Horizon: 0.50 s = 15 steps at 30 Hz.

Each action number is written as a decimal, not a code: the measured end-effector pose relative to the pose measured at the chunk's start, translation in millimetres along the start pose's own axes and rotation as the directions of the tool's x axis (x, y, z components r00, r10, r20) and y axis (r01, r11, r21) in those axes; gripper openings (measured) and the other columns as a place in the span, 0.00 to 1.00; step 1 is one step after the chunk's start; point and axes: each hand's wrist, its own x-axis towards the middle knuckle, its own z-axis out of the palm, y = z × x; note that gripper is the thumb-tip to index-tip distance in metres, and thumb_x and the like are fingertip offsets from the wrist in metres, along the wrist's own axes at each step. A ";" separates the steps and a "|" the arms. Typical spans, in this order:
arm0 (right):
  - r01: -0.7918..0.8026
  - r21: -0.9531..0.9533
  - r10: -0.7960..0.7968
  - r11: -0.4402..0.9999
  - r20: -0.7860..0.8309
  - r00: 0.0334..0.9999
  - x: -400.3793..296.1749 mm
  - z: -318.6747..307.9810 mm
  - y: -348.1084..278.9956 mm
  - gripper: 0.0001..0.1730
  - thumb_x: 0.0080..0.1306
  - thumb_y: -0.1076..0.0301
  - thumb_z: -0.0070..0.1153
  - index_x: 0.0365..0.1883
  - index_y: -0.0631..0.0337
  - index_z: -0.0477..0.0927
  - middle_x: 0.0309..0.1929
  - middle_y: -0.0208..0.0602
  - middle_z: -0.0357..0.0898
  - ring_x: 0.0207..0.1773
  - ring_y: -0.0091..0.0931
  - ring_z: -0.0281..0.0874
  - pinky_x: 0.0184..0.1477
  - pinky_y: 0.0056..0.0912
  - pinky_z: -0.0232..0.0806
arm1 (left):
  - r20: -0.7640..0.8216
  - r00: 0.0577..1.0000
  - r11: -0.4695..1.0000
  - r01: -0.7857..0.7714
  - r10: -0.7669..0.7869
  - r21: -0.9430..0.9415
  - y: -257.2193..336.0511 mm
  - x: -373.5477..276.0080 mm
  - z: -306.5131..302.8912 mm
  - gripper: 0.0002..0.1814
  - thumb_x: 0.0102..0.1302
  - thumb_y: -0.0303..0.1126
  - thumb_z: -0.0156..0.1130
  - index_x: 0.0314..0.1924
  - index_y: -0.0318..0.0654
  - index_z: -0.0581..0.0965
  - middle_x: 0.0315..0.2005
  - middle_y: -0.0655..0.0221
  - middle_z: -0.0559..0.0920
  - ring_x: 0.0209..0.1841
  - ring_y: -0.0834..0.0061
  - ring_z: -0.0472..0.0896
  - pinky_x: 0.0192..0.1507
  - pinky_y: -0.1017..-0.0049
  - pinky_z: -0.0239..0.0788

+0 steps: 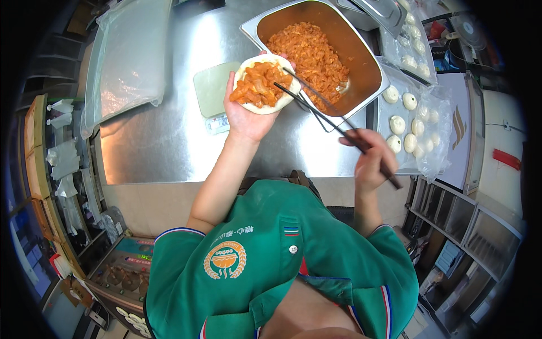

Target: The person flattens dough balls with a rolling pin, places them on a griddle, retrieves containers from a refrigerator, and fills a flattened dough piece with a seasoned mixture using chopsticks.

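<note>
On the palm of my left hand (250,125) rests a round dough wrapper (263,109), its pale rim showing all round. Orange-red chopped meat filling (262,84) is heaped over its middle. My right hand (374,156) grips a pair of dark chopsticks (334,125), and their tips reach the right edge of the filled wrapper. Just beyond stands a deep steel pan (362,76) with a mass of the same filling (307,59) inside. Partly behind my left hand sits a pale green kitchen scale (211,95) with a small display.
A steel worktable (156,148) lies before me. Trays with plastic sheeting hold several shaped buns (397,125) at the right. A plastic-covered tray (127,59) stands at the left. A metal lid (383,15) leans beyond the pan. Shelves (457,216) are at the lower right.
</note>
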 end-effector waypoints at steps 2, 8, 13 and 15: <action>-0.183 0.175 0.203 0.967 -0.105 0.973 0.6 -2.8 0.8 0.24 0.74 0.58 0.41 0.45 0.77 0.75 0.35 0.55 0.80 0.34 0.39 0.82 0.38 0.39 0.77 | 0.015 1.000 0.998 0.011 -0.012 0.060 -0.8 -0.5 3.9 0.33 0.70 0.53 0.33 0.68 0.39 0.57 0.67 0.50 0.57 0.70 0.50 0.54 0.69 0.45 0.42; -0.178 0.302 0.235 0.936 -0.165 0.958 3.7 -0.6 18.8 0.24 0.73 0.59 0.43 0.41 0.79 0.76 0.39 0.50 0.73 0.32 0.40 0.82 0.39 0.38 0.79 | 0.044 0.999 0.999 0.030 -0.029 -0.031 -1.6 -2.2 7.0 0.33 0.69 0.51 0.38 0.68 0.39 0.56 0.68 0.50 0.55 0.70 0.49 0.51 0.70 0.45 0.39; -0.053 0.181 0.077 0.982 -0.126 0.989 -2.9 4.5 25.1 0.27 0.72 0.54 0.45 0.38 0.78 0.76 0.38 0.51 0.74 0.32 0.39 0.82 0.36 0.36 0.80 | 0.058 0.998 1.000 0.013 -0.012 -0.026 -3.9 -2.6 11.6 0.32 0.69 0.48 0.40 0.68 0.38 0.56 0.68 0.51 0.53 0.71 0.50 0.49 0.71 0.45 0.35; -0.001 0.163 0.027 0.987 -0.154 0.988 -5.4 7.8 26.8 0.27 0.71 0.55 0.46 0.37 0.78 0.76 0.38 0.51 0.74 0.31 0.39 0.81 0.37 0.37 0.80 | 0.053 0.998 0.999 0.023 -0.022 -0.029 -3.4 -2.0 9.3 0.32 0.69 0.48 0.40 0.68 0.38 0.56 0.68 0.51 0.53 0.71 0.50 0.49 0.71 0.45 0.34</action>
